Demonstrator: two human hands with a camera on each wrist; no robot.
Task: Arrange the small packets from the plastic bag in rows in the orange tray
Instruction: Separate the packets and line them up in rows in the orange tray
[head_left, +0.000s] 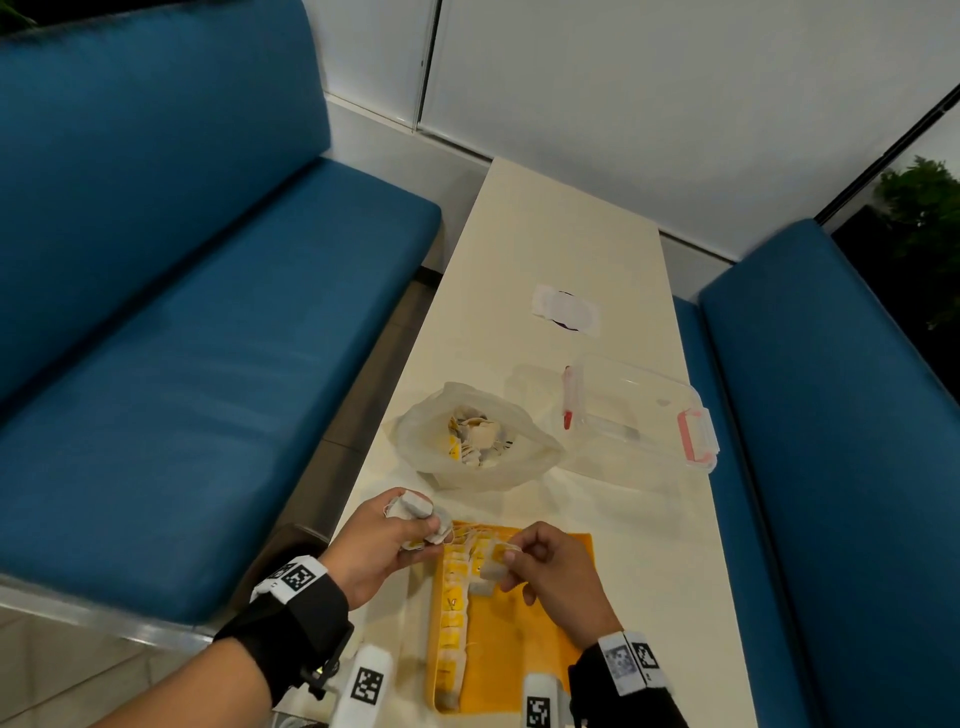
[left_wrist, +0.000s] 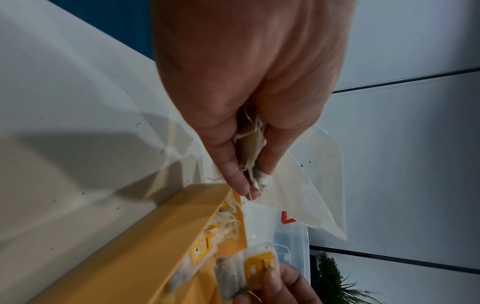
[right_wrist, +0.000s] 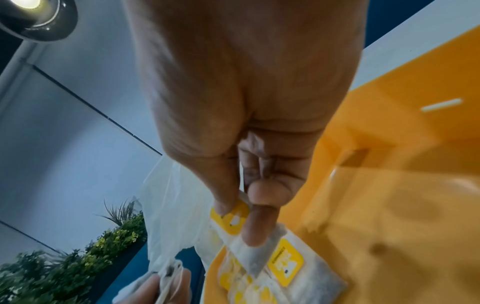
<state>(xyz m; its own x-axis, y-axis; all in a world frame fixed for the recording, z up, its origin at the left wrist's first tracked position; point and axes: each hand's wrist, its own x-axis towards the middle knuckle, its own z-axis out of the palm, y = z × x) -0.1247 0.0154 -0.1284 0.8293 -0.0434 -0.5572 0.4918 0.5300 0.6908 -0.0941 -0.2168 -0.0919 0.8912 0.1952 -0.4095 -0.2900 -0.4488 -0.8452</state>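
Low in the head view, the left hand (head_left: 382, 540) clutched a bunch of small packets (head_left: 415, 512) at the orange tray's (head_left: 519, 639) upper left corner. The right hand (head_left: 550, 569) pinched one packet (head_left: 493, 564) by its yellow tag above the tray's rows (head_left: 452, 613). The plastic bag (head_left: 475, 436) lay open mid-frame, beside a clear container (head_left: 641, 410) to its right.

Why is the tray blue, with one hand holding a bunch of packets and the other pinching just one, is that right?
Not quite: the tray is orange, as the head view shows. The rest holds: the left hand holds a bunch of packets, and the right hand pinches one packet.
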